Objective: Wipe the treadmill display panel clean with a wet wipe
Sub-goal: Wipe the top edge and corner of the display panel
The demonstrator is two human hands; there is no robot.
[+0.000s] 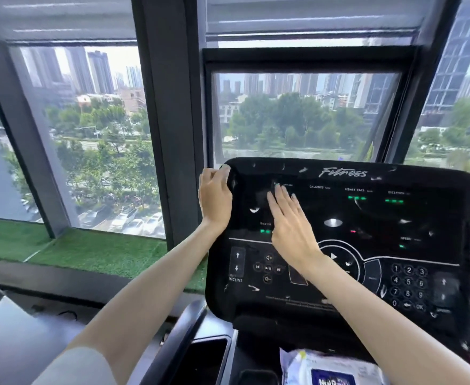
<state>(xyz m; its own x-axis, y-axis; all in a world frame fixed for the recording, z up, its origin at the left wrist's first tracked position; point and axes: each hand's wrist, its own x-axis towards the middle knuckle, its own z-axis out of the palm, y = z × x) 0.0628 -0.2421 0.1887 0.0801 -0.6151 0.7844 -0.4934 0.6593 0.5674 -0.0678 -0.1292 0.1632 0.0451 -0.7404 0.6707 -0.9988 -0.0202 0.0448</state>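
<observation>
The black treadmill display panel [367, 218] fills the right half of the view, with green readouts, a keypad and small white specks on its surface. My left hand [214, 198] grips the panel's upper left edge, fingers curled over the rim. My right hand [289, 226] lies flat on the upper left of the screen with its fingers stretched out and close together. No wipe shows around or under this hand; a faint grey smear sits just left of its fingertips.
A pack of wet wipes [331, 370] lies in the console tray below the panel. A dark holder slot [209, 357] sits to its left. Big windows [95, 134] and a strip of green turf [89, 248] lie beyond.
</observation>
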